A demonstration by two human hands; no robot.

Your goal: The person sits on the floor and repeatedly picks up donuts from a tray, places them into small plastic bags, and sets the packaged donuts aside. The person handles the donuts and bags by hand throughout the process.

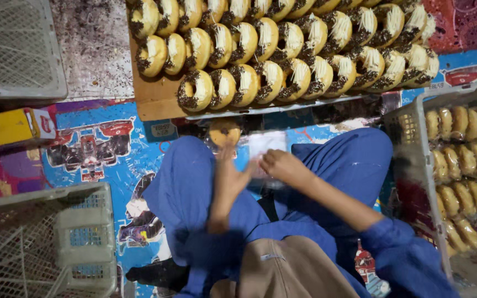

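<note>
My left hand (pixel 228 179) and my right hand (pixel 282 165) meet above my blue-trousered lap, fingers on a clear plastic bag (pixel 265 148) that is blurred. One plain doughnut (pixel 224 132) lies just beyond my left fingertips, near the board's front edge. A wooden board (pixel 153 102) in front of me carries several rows of doughnuts (pixel 282 49) topped with chocolate sprinkles and white shreds, standing on edge.
A grey plastic crate (pixel 409 127) at right holds several wrapped doughnuts. Two mesh crates sit at left: one at the top left (pixel 15 55), one at the lower left (pixel 45 243). A yellow box (pixel 6 128) lies on the blue patterned mat (pixel 100 160).
</note>
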